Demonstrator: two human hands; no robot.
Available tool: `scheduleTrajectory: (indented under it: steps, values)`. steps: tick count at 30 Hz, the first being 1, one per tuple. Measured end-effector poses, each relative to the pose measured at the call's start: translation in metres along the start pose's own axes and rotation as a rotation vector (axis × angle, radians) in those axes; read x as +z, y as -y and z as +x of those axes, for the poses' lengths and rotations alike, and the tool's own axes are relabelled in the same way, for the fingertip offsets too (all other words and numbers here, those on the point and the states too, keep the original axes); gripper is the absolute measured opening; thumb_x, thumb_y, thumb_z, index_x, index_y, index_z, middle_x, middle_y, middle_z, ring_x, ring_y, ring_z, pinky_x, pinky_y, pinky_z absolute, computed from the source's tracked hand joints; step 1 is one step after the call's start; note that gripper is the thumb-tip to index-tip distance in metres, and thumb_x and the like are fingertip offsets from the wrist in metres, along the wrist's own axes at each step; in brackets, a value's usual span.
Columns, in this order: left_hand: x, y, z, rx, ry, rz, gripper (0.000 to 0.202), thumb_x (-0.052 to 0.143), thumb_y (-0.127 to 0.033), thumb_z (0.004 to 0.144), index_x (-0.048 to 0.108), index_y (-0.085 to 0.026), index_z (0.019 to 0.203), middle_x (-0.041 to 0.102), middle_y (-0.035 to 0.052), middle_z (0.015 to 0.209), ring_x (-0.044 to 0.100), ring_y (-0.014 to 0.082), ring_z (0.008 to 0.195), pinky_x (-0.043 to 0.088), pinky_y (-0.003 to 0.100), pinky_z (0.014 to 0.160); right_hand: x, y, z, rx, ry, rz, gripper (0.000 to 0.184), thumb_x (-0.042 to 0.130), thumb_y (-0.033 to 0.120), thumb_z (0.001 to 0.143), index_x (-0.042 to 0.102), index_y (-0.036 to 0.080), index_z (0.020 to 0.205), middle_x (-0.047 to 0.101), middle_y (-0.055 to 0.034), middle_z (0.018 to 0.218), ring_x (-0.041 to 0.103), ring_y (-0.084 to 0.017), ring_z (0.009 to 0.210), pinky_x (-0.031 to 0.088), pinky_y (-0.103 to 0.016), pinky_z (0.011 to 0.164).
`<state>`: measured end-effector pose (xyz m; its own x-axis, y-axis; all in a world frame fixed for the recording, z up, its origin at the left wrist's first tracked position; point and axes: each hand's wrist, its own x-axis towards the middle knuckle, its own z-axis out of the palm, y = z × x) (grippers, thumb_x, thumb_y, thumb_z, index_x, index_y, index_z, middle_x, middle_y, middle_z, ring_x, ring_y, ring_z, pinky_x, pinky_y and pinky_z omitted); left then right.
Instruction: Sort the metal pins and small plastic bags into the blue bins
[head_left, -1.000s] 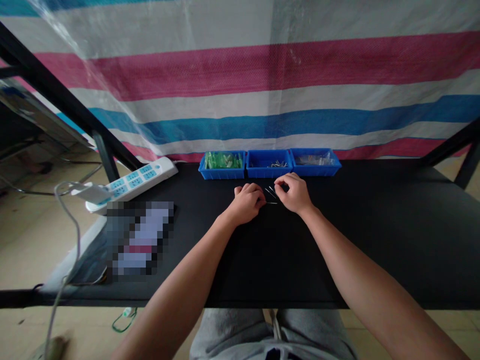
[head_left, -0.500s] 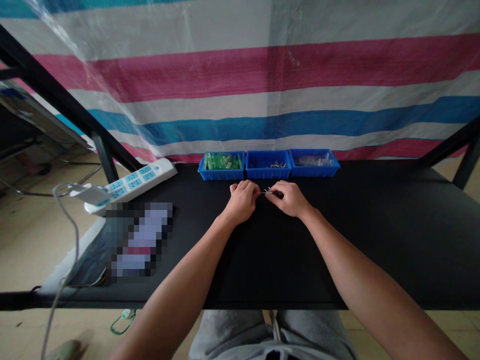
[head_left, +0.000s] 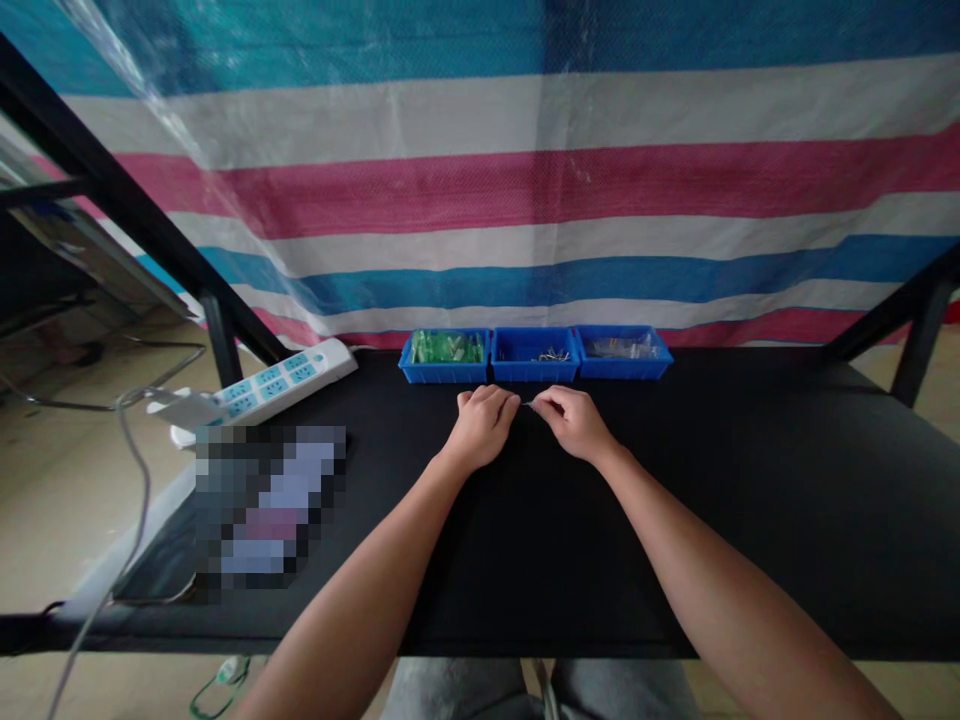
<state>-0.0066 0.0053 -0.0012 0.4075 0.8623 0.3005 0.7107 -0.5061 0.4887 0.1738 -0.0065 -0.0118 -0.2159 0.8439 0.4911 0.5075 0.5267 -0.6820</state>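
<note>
Over the black table (head_left: 525, 560), my left hand (head_left: 484, 425) and my right hand (head_left: 576, 420) are close together, both with fingers pinched. A thin, silvery, wire-like piece (head_left: 526, 404) spans the small gap between their fingertips. Each hand grips one end of it; its exact kind is too small to make out. Just beyond my hands stands the middle blue bin (head_left: 534, 371), holding several small metal pieces (head_left: 553, 355). To its left, a blue bin (head_left: 444, 374) holds green-tinted packaging (head_left: 448, 347); to its right, another blue bin (head_left: 626, 367) holds clear bags (head_left: 621, 347).
A white power strip (head_left: 281, 385) with a plugged-in charger (head_left: 184, 408) lies at the left, its grey cable (head_left: 135, 540) hanging off the table. A pixelated flat object (head_left: 277, 510) is nearer me. A striped sheet (head_left: 480, 190) hangs behind; black frame bars (head_left: 142, 220) flank the table.
The camera view has tilted up, so everything sits lower in the picture. My hands stay pinched on the thin piece; the prongs seen earlier at my right fingertips show less now.
</note>
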Motion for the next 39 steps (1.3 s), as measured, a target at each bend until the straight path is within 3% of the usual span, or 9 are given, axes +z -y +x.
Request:
scheduleTrajectory:
  steps: [2,6,15,19,23,32,39]
  values:
    - [0.0002,0.0012,0.0007,0.000,0.022,0.002,0.034,0.036,-0.033,0.097,0.062,-0.018,0.081,0.066,0.0029,0.085,0.059,0.0184,0.087,0.035,0.037,0.084,0.0010,0.0003,-0.0005,-0.010,-0.001,0.019,0.025,0.052,0.035,0.091,0.065,0.018,0.078,0.066,-0.0047,0.076,0.059,-0.015,0.068,0.043,-0.027,0.062]
    - [0.0023,0.0047,0.0021,0.004,-0.029,-0.022,0.022,0.045,-0.028,0.094,0.064,-0.018,0.086,0.068,0.0037,0.088,0.060,0.0183,0.088,0.035,0.037,0.085,0.0006,0.0010,-0.0021,0.019,-0.010,0.023,0.022,0.055,0.036,0.089,0.067,0.018,0.084,0.066,-0.0039,0.076,0.057,-0.014,0.065,0.042,-0.026,0.060]
    - [0.0010,0.0036,0.0029,0.029,-0.078,-0.046,0.013,0.052,-0.024,0.090,0.064,-0.020,0.087,0.069,0.0022,0.090,0.060,0.0186,0.092,0.036,0.037,0.090,-0.0037,0.0005,-0.0048,0.105,0.012,0.061,0.024,0.054,0.036,0.089,0.067,0.018,0.080,0.069,-0.0036,0.074,0.061,-0.016,0.065,0.044,-0.028,0.062]
    - [0.0003,0.0009,0.0026,0.021,-0.091,-0.075,0.021,0.048,-0.033,0.093,0.065,-0.020,0.091,0.069,0.0029,0.091,0.061,0.0187,0.092,0.039,0.036,0.089,-0.0039,-0.0022,-0.0046,0.119,-0.045,0.091,0.023,0.055,0.037,0.088,0.067,0.019,0.083,0.070,-0.0041,0.077,0.063,-0.018,0.070,0.046,-0.029,0.065]
    - [0.0002,0.0000,0.0034,0.010,-0.048,-0.098,0.036,0.038,-0.034,0.096,0.065,-0.018,0.079,0.067,0.0041,0.079,0.062,0.0178,0.083,0.042,0.033,0.081,-0.0031,-0.0026,-0.0044,0.123,-0.055,0.108,0.023,0.056,0.038,0.087,0.067,0.019,0.083,0.070,-0.0041,0.077,0.063,-0.018,0.069,0.046,-0.029,0.064]
    - [-0.0024,-0.0001,0.0023,0.046,-0.082,-0.114,0.022,0.048,-0.026,0.091,0.066,-0.019,0.082,0.069,0.0045,0.083,0.062,0.0183,0.085,0.045,0.034,0.081,0.0021,-0.0003,-0.0050,0.238,-0.001,0.347,0.022,0.060,0.038,0.083,0.065,0.017,0.088,0.071,-0.0056,0.076,0.066,-0.018,0.070,0.049,-0.030,0.064]
    - [-0.0005,0.0019,0.0024,0.071,-0.069,-0.169,0.016,0.054,-0.028,0.089,0.067,-0.021,0.083,0.071,0.0030,0.086,0.063,0.0181,0.085,0.046,0.035,0.085,0.0027,-0.0002,-0.0025,0.272,-0.086,0.392,0.015,0.068,0.033,0.074,0.065,0.018,0.076,0.067,-0.0030,0.070,0.061,-0.016,0.063,0.046,-0.028,0.058]
